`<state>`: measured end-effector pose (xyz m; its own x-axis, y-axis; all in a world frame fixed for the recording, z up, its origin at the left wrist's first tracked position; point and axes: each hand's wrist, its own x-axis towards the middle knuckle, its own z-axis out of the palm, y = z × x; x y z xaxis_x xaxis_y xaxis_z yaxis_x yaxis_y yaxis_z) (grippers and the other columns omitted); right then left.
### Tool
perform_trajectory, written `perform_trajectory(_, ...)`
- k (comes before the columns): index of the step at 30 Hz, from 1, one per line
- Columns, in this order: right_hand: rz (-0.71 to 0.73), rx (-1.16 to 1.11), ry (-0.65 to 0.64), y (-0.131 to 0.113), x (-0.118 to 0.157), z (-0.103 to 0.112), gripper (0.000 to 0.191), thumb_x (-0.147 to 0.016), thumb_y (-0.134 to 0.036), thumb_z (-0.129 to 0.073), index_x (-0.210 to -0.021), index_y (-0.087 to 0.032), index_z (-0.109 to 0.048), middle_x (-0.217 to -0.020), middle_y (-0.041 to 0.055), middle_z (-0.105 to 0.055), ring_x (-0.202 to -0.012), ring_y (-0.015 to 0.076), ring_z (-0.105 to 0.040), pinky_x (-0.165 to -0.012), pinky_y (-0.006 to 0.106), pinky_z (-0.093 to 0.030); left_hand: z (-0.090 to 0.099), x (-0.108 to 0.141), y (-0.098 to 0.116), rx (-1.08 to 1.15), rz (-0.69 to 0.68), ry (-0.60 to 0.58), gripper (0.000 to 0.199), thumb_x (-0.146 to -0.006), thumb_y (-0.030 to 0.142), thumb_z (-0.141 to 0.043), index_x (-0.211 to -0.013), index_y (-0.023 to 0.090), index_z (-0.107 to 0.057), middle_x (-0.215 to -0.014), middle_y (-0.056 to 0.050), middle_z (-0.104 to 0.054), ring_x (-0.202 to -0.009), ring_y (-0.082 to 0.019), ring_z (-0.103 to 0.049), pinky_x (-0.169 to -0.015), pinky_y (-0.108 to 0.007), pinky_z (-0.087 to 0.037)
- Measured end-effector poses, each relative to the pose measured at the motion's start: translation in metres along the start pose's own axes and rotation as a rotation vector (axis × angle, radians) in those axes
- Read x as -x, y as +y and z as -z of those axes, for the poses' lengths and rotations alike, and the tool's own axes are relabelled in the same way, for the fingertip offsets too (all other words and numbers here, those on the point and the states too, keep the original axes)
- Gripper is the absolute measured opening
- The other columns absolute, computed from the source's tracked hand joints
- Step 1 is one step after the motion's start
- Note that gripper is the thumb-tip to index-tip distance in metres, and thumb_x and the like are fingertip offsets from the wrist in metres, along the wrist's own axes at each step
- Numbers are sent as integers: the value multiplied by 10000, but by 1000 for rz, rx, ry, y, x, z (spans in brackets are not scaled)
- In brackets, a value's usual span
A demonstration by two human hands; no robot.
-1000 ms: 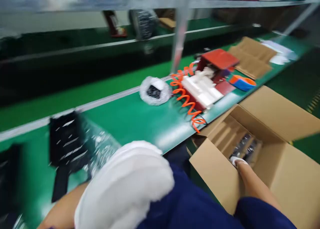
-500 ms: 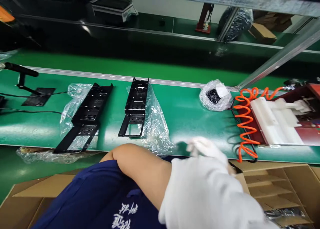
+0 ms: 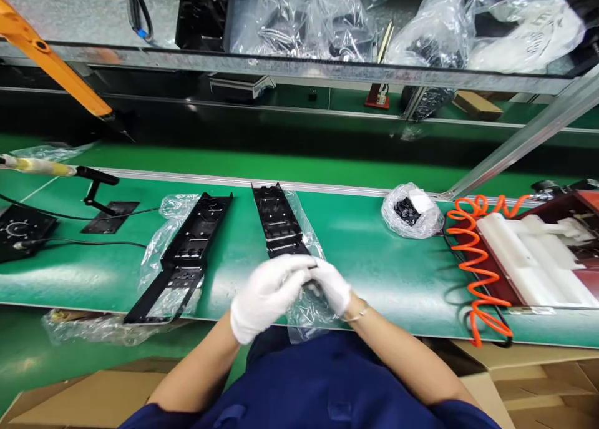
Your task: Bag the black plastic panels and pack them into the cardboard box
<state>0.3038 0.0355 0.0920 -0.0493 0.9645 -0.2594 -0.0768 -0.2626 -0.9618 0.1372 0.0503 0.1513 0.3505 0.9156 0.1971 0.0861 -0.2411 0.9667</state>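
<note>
At far left I am seeing a black box [image 3: 21, 232] with a dial sitting on the green surface [image 3: 360, 254]. Next, one black bracket [image 3: 189, 235] is lying with clear plastic [image 3: 154, 248] beside it, its framed end reaching the near edge. Then my left grip [image 3: 266, 298], in a white glove, is meeting my right grip [image 3: 331, 285], also gloved, over the near end of a second black bracket [image 3: 277, 215]. The gloves are hiding that end, so from back here I cannot tell whether either grip is clenching or grasping anything. This bracket is extending toward the metal rail [image 3: 327, 187]. Farther right, a clear bag [image 3: 390, 215] is holding black pieces, and a coiled orange hose [image 3: 477, 285] is running beside white blocks [image 3: 515, 257].
</note>
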Motion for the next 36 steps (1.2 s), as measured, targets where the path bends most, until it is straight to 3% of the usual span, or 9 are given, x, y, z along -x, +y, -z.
perform_trajectory(1, -26, 6, 14, -1, 10, 20, 400, -776, -346, -629, -1120, -169, -733, -636, -20, -623, -470, 116, -456, -392, 212, -333, 8, -10, -6, -67, -48, 90, 212, -870, 367, -710, -1036, 262, -789, -1003, -57, -781, -938, -256, -735, -946, -402, -590)
perform_trajectory(3, -28, 21, 113, -3, 35, 63, 482, -770, -306, -622, -1229, -192, -714, -796, 3, -699, -523, 109, -469, -444, 218, -372, 21, -27, -24, -182, -140, 386, 338, -909, 355, -671, -1226, 243, -713, -1285, -87, -707, -1210, -261, -657, -1111, -412, -491)
perform_trajectory(5, -13, 60, 190, -2, 66, 104, 322, -856, -386, -612, -1052, -180, -764, -728, 11, -663, -537, 126, -468, -481, 249, -404, 29, -41, -46, -203, -137, 631, 541, -905, 383, -691, -1411, 229, -582, -1563, -119, -506, -1464, -271, -454, -1255, -422, -313)
perform_trajectory(7, -3, 115, 222, 4, 98, 138, 312, -901, -461, -628, -843, -187, -764, -641, 12, -610, -550, 147, -480, -522, 281, -440, 30, -51, -62, -112, -41, 707, 689, -890, 453, -712, -1500, 227, -483, -1671, -132, -359, -1560, -277, -306, -1298, -424, -208)
perform_trajectory(9, -8, 128, 273, 12, 127, 162, 303, -884, -487, -675, -840, -205, -778, -652, 23, -632, -563, 171, -517, -535, 308, -469, 23, -57, -69, 85, 85, 615, 693, -888, 549, -691, -1472, 220, -515, -1634, -152, -428, -1534, -307, -366, -1280, -463, -259)
perform_trajectory(13, -39, 16, 386, 29, 173, 192, 381, -823, -492, -753, -1098, -233, -799, -742, 51, -697, -562, 190, -554, -486, 321, -459, -6, -57, -64, 420, 266, 283, 618, -839, 673, -684, -1206, 178, -734, -1365, -164, -693, -1331, -367, -604, -1183, -526, -422)
perform_trajectory(19, 229, -104, 614, 36, 221, 207, 412, -887, -567, -664, -1085, -231, -799, -564, 21, -513, -506, 159, -459, -458, 289, -373, -42, -40, -46, 422, 200, 135, 494, -865, 589, -716, -1219, 249, -772, -1385, -77, -697, -1378, -325, -575, -1224, -465, -399)
perform_trajectory(25, 251, -60, 782, 23, 227, 200, 388, -914, -573, -600, -972, -227, -764, -520, 1, -456, -459, 152, -422, -444, 281, -346, -51, -30, -33, 394, 190, 86, 510, -892, 606, -681, -1268, 271, -756, -1428, -42, -672, -1432, -332, -519, -1254, -460, -364)
perform_trajectory(36, 124, -213, 748, 16, 223, 204, 367, -909, -573, -631, -941, -221, -729, -494, -19, -448, -423, 115, -397, -421, 237, -301, -50, -29, -28, 424, 210, 18, 597, -902, 672, -632, -1301, 241, -741, -1395, -83, -692, -1400, -352, -553, -1243, -503, -382)
